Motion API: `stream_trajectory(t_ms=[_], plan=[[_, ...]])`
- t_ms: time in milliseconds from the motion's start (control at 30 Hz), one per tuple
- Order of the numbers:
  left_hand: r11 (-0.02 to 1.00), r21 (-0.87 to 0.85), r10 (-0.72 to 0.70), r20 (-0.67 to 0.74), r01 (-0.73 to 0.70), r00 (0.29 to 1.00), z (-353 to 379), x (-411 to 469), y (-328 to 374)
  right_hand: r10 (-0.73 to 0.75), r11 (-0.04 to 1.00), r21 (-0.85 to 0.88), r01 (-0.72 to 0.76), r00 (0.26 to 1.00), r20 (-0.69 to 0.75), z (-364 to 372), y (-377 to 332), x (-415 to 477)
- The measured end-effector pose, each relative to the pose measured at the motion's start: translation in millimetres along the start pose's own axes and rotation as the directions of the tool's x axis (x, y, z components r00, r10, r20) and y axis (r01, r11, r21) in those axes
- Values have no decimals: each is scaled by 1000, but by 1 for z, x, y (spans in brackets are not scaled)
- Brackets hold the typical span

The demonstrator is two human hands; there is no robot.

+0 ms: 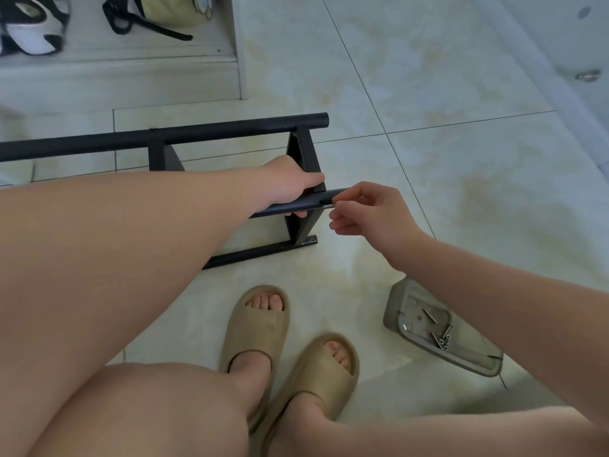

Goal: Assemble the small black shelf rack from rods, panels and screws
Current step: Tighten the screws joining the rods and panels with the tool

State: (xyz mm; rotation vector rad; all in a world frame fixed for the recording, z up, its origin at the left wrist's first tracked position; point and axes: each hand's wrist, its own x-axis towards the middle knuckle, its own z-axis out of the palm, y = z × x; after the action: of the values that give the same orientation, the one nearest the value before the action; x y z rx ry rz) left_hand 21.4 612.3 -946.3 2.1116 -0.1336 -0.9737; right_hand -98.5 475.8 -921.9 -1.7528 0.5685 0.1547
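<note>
Black shelf rack (230, 140) lying mid-frame on tiled floor (461, 176), left hand (286, 189) gripping its rod (313, 201), right hand (369, 209) pinching a screw (326, 207) at the rod's end, grey tray (405, 311) of screws (440, 338) lower right, tan slippers (257, 328) below, shoes (29, 24) upper left.

Location: domestic interior, probably an entrance area. Indicators: glossy, cream-veined floor tiles (445, 77) with thin grout lines; a low white shelf unit (131, 74) at far left holding a black-and-white sneaker (33, 28) and a beige bag (164, 9); tan slide sandals (255, 328) worn on bare feet, near centre.
</note>
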Motion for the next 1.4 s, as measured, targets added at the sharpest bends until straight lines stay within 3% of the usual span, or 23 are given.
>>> stream_trajectory(t_ms=[167,600,867,1100,1200,1267,1333,1400], plan=[[999,42,3,-8,-3,1000,1,1,0,-27,1000,-4,27,1000,7,3,-2,-2],[999,46,-16,12,16,1000,0,5,-4,-98,971,-221,94,995,-7,6,2,-2],[1000,4,-24,55,24,998,-4,5,-7,-205,864,-463,200,978,41,19,1,5],[1000,-2,-19,42,20,999,-3,3,-7,-79,950,-305,62,996,-42,25,2,16],[1000,0,-23,29,23,999,-3,2,-6,-65,948,-313,49,997,-40,26,-1,16],[1000,-7,-20,22,20,1000,-3,0,-5,-137,884,-452,120,991,-4,25,-3,15],[1000,-7,-21,13,22,1000,-4,-2,-4,-240,734,-636,238,967,85,24,-4,13],[1000,8,-22,2,22,1000,-3,-3,-3,-249,713,-657,245,964,89,24,-5,14]])
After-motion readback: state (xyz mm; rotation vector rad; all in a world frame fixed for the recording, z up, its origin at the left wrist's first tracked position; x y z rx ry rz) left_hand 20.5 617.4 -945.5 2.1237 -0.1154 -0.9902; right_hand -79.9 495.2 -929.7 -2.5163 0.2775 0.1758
